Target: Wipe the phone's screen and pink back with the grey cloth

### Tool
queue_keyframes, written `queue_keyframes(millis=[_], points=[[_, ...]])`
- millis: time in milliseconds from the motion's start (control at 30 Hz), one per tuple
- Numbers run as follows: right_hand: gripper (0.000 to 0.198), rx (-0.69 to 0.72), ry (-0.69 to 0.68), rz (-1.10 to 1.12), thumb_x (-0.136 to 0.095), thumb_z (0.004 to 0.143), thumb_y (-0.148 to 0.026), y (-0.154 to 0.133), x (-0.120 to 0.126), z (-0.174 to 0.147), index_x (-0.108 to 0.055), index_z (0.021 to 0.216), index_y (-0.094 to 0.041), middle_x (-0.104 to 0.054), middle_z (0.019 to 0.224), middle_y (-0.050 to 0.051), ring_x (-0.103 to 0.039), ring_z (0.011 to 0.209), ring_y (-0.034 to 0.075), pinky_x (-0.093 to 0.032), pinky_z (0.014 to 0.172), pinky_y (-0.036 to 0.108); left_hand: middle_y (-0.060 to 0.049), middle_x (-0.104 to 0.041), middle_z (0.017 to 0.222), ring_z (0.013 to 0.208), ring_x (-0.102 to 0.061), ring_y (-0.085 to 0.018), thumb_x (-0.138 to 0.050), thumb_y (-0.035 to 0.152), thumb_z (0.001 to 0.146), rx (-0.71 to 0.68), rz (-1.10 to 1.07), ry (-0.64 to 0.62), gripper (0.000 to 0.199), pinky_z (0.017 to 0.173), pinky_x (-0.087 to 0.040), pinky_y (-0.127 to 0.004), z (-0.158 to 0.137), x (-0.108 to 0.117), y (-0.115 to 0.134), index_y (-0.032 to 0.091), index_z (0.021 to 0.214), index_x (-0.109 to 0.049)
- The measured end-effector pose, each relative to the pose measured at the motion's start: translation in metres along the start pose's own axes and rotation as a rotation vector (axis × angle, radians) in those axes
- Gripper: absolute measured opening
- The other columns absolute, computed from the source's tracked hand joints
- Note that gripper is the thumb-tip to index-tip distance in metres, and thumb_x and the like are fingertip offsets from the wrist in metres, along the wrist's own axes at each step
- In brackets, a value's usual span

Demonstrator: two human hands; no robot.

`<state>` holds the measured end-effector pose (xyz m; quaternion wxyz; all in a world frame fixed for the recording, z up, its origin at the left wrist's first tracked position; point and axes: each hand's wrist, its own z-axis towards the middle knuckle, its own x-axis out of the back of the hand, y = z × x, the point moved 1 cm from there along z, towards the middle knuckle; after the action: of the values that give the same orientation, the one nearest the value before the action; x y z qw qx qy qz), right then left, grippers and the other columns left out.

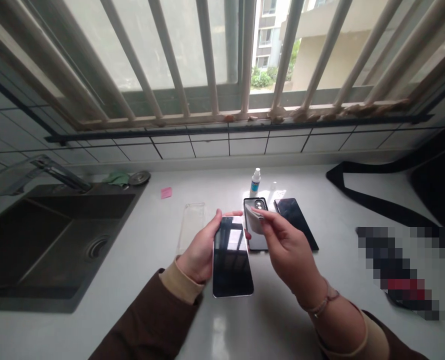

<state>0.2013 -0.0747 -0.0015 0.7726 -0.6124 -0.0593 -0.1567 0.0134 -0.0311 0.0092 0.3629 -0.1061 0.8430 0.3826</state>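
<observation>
A smartphone [233, 265] with a dark, reflective screen facing up rests in my left hand [202, 250], its fingers wrapped round the edges. Between the thumb and fingers of my right hand [288, 245] is a folded grey-white cloth [254, 220], held just right of the phone's upper end. Under that cloth, on the counter, lies a dark-rimmed phone case [258, 243] with a camera cutout at its top. A second dark phone [299, 222] lies beyond my right hand. Left of the held phone is a clear phone case [191, 220], partly hidden by my left hand.
A small white spray bottle [255, 182] stands behind the case, with a clear cap [274, 186] beside it. A pink paper [166, 192] lies left. The sink [132, 220] and faucet [57, 172] are at far left. A black strap [380, 197] and a pixelated item [398, 270] lie right.
</observation>
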Motion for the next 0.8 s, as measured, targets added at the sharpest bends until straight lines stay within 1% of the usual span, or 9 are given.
queue_keyframes(millis=[100, 200, 233, 300, 467, 600, 667, 733, 800], points=[[0.034, 0.054, -0.107, 0.008, -0.053, 0.109, -0.033, -0.003, -0.009, -0.004, -0.072, 0.136, -0.027, -0.078, 0.13, 0.008, -0.076, 0.115, 0.026, -0.062, 0.1, 0.043, -0.013, -0.079, 0.092, 0.071, -0.076, -0.022, -0.053, 0.05, 0.107, 0.008, -0.086, 0.056, 0.044, 0.069, -0.062, -0.031, 0.005, -0.004, -0.015, 0.014, 0.119, -0.074], [0.033, 0.032, -0.118, 0.007, -0.054, 0.108, -0.032, -0.004, -0.013, -0.005, -0.074, 0.134, -0.025, -0.081, 0.121, 0.008, -0.08, 0.102, 0.024, -0.066, 0.087, 0.039, -0.014, -0.079, 0.089, 0.072, -0.076, -0.024, -0.052, 0.05, 0.107, -0.013, -0.137, 0.184, 0.046, 0.074, -0.063, -0.036, 0.009, -0.002, -0.02, 0.012, 0.115, -0.075], [0.032, 0.018, -0.124, 0.011, -0.054, 0.108, -0.032, -0.005, -0.014, -0.006, -0.074, 0.132, -0.024, -0.082, 0.115, 0.008, -0.08, 0.097, 0.024, -0.067, 0.082, 0.037, -0.014, -0.079, 0.088, 0.072, -0.076, -0.024, -0.052, 0.049, 0.107, -0.03, -0.152, 0.228, 0.046, 0.075, -0.064, -0.037, 0.01, -0.001, -0.019, 0.011, 0.116, -0.075], [0.031, 0.013, -0.145, 0.024, -0.055, 0.107, -0.031, -0.007, -0.014, -0.007, -0.075, 0.13, -0.024, -0.083, 0.11, 0.007, -0.08, 0.094, 0.023, -0.067, 0.078, 0.036, -0.013, -0.079, 0.084, 0.07, -0.076, -0.024, -0.05, 0.046, 0.107, -0.076, -0.182, 0.306, 0.045, 0.075, -0.064, -0.039, 0.01, 0.0, -0.014, 0.01, 0.115, -0.076], [0.031, 0.068, -0.212, 0.13, -0.055, 0.107, -0.026, -0.015, -0.012, -0.013, -0.075, 0.13, -0.024, -0.082, 0.117, 0.007, -0.081, 0.095, 0.021, -0.069, 0.081, 0.033, -0.01, -0.074, 0.072, 0.059, -0.071, -0.024, -0.049, 0.043, 0.105, -0.168, -0.175, 0.415, 0.042, 0.065, -0.062, -0.038, 0.008, 0.008, 0.004, 0.011, 0.11, -0.076], [0.034, 0.207, -0.218, 0.108, -0.054, 0.106, -0.018, -0.018, -0.011, -0.017, -0.074, 0.132, -0.025, -0.079, 0.129, 0.007, -0.078, 0.114, 0.021, -0.067, 0.096, 0.034, -0.007, -0.073, 0.072, 0.056, -0.069, -0.021, -0.055, 0.043, 0.101, -0.304, -0.143, 0.458, 0.04, 0.065, -0.062, -0.037, 0.01, 0.021, 0.018, 0.011, 0.115, -0.075], [0.035, 0.272, -0.223, 0.091, -0.054, 0.105, -0.016, -0.02, -0.011, -0.019, -0.073, 0.134, -0.025, -0.077, 0.135, 0.007, -0.075, 0.122, 0.022, -0.063, 0.104, 0.036, -0.009, -0.076, 0.079, 0.057, -0.07, -0.02, -0.054, 0.043, 0.102, -0.364, -0.139, 0.484, 0.04, 0.065, -0.062, -0.036, 0.011, 0.026, 0.023, 0.01, 0.114, -0.075], [0.035, 0.253, -0.239, 0.093, -0.054, 0.106, -0.018, -0.022, -0.011, -0.021, -0.073, 0.134, -0.025, -0.077, 0.135, 0.007, -0.075, 0.121, 0.023, -0.063, 0.103, 0.038, -0.012, -0.079, 0.089, 0.063, -0.072, -0.021, -0.05, 0.043, 0.104, -0.42, -0.146, 0.502, 0.041, 0.065, -0.062, -0.036, 0.011, 0.029, 0.027, 0.01, 0.111, -0.074], [0.031, 0.137, -0.242, 0.122, -0.055, 0.107, -0.025, -0.021, -0.012, -0.021, -0.076, 0.13, -0.026, -0.079, 0.129, 0.007, -0.077, 0.115, 0.025, -0.065, 0.098, 0.039, -0.013, -0.08, 0.095, 0.071, -0.075, -0.023, -0.047, 0.048, 0.106, -0.512, -0.159, 0.497, 0.044, 0.067, -0.063, -0.036, 0.01, 0.029, 0.028, 0.013, 0.109, -0.073]])
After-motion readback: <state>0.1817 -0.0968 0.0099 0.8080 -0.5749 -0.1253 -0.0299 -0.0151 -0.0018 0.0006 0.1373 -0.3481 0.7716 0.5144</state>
